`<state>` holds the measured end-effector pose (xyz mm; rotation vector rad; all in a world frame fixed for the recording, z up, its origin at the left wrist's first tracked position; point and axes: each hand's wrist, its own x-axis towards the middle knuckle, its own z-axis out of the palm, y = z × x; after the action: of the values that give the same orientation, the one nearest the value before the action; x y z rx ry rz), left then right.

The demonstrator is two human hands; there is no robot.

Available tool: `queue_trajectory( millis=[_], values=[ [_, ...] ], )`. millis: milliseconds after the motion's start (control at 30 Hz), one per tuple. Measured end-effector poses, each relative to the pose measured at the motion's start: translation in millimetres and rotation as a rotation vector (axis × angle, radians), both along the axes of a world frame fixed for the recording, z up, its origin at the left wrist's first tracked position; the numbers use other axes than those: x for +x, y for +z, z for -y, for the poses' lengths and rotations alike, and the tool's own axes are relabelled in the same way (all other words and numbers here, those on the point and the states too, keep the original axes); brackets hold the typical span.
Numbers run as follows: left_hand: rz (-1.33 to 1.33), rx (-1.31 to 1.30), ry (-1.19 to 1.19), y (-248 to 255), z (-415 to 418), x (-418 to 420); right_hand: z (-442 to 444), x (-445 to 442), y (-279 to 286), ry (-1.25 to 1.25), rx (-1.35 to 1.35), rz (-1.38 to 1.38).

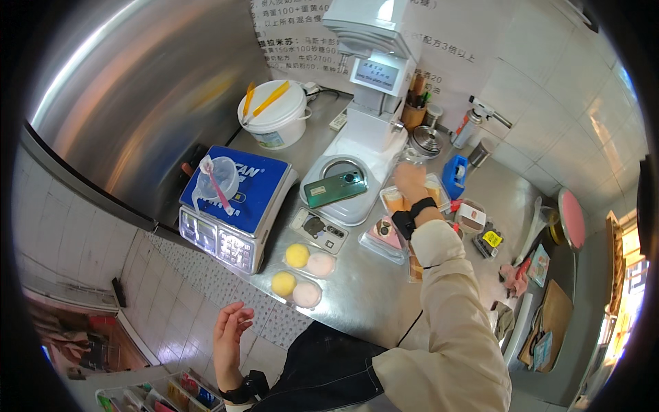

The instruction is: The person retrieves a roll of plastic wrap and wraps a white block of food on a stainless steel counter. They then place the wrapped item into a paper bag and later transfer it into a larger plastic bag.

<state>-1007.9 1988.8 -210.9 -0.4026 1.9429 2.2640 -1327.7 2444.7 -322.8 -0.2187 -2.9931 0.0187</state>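
My left hand is raised beyond the near edge of the steel counter, fingers curled apart, with nothing in it. My right hand reaches over a clear plastic tray of pastries at the foot of the white stand mixer; its fingertips are blurred, and whether they grip anything is unclear. Two clear packs of yellow and pale pink round sweets lie near the counter's front edge. Above them is a phone in a patterned case. A boxed pink cake slice sits below my right wrist, beside more packs partly hidden by my sleeve.
A blue-topped digital scale bears a plastic cup with a pink spatula. Behind stand a lidded white bucket and the mixer, a green phone on its base. Right are a blue tape dispenser and a torch canister.
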Motion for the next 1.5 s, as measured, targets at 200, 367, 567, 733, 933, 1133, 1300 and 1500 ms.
queue_trajectory(
  millis=[200,367,567,733,933,1133,1300,1500],
  values=[
    [-0.050,0.192,-0.099,0,-20,-12,81,107,89,0.479,-0.472,-0.451],
    [0.115,0.693,-0.377,-30,-43,-65,180,240,85,1.091,-0.795,-0.313],
    [0.008,0.341,-0.377,-14,-42,-63,217,273,91,1.025,-1.124,0.056],
    [-0.156,0.159,-0.307,-18,-22,-52,246,283,88,0.990,-1.240,0.148],
    [-0.184,-0.054,-0.305,-27,10,-21,276,301,67,0.675,-1.667,0.402],
    [-0.183,0.004,-0.234,-24,26,4,299,305,78,0.892,-1.367,0.312],
    [-0.205,0.012,0.094,-40,54,0,291,301,69,0.770,-1.204,-0.166],
    [-0.075,0.831,-0.507,-55,87,7,269,299,62,0.577,-2.183,0.673]
  ],
)
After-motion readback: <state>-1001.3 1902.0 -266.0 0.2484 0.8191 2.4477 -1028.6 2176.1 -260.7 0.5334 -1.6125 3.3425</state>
